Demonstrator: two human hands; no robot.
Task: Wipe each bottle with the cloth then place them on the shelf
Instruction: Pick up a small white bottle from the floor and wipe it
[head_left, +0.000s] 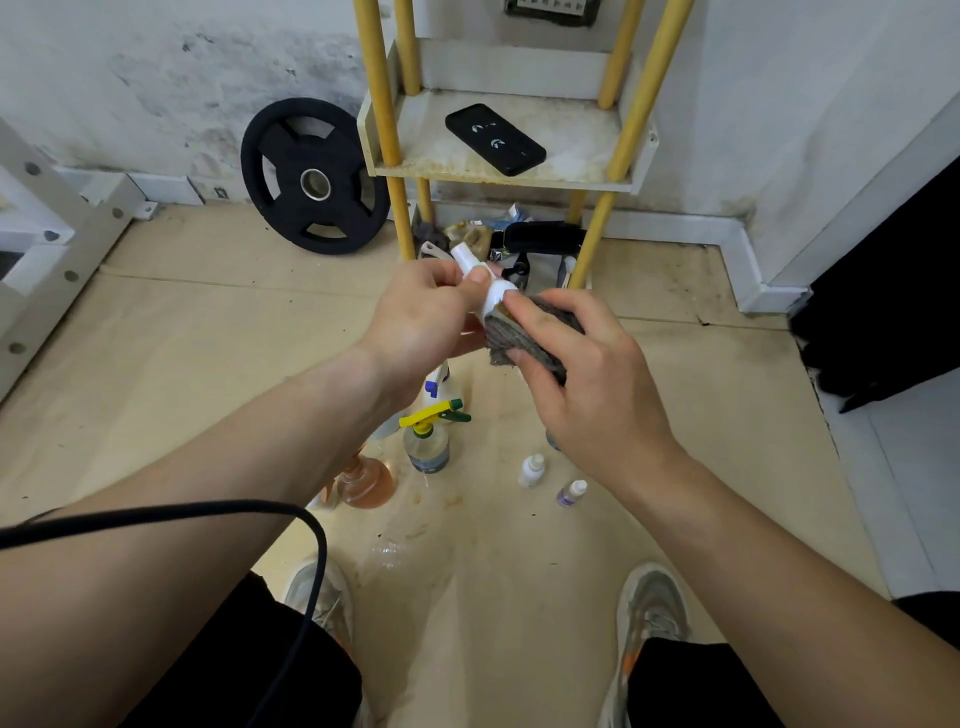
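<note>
Left hand (426, 317): fingers curled round the white pump top of a small bottle (491, 292), held in the air in front of the shelf's lower legs.
Right hand (587, 384): gripped a grey cloth (530, 338), which was wrapped round the body of the held bottle; thumb lay on top of the cloth.
Held bottle: only the white nozzle and collar showed; the body was hidden under the cloth.
Shelf (498, 179): pale tray on yellow posts, against the wall; it held a black phone (496, 139) lying flat, and no bottles.
Floor bottles, below the hands: a trigger sprayer (428, 441) with yellow and green head, upright; a round flask (366, 480) of orange liquid to its left; a white-and-blue sprayer (441, 384) behind, partly hidden by the left wrist.
Small bottles: a white one (531, 469) and a purple-tinted one (570, 492), standing near each other, right of the trigger sprayer.
Clear bottle (388, 553): lying on the floor between the shoes and the sprayers.
Weight plate (314, 176): black, leaning on the wall left of the shelf.
Cable (208, 512): black, draped across the left forearm.
</note>
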